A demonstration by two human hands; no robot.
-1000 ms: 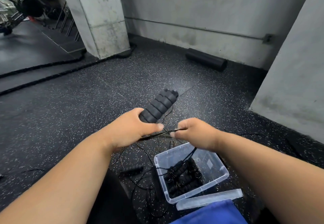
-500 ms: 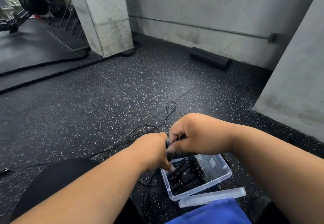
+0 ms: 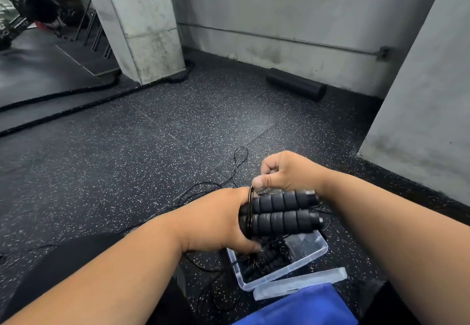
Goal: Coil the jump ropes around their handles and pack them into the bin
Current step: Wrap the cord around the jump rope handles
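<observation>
The left hand (image 3: pixel 216 223), at lower centre of the frame, grips one end of two black ribbed foam jump-rope handles (image 3: pixel 282 214), held side by side and pointing right. The right hand (image 3: pixel 284 172), just above them, pinches the thin black rope cord (image 3: pixel 250 197) between thumb and curled fingers, where a few turns circle the handles beside the left hand. Loose cord trails over the black speckled rubber floor (image 3: pixel 127 159) toward centre frame. Directly below the handles sits a clear rectangular plastic bin (image 3: pixel 305 256) holding what seem to be more coiled black ropes, its clear lid (image 3: pixel 300 284) lying beside it. A black foam roller (image 3: pixel 296 87) lies against the wall, upper right.
</observation>
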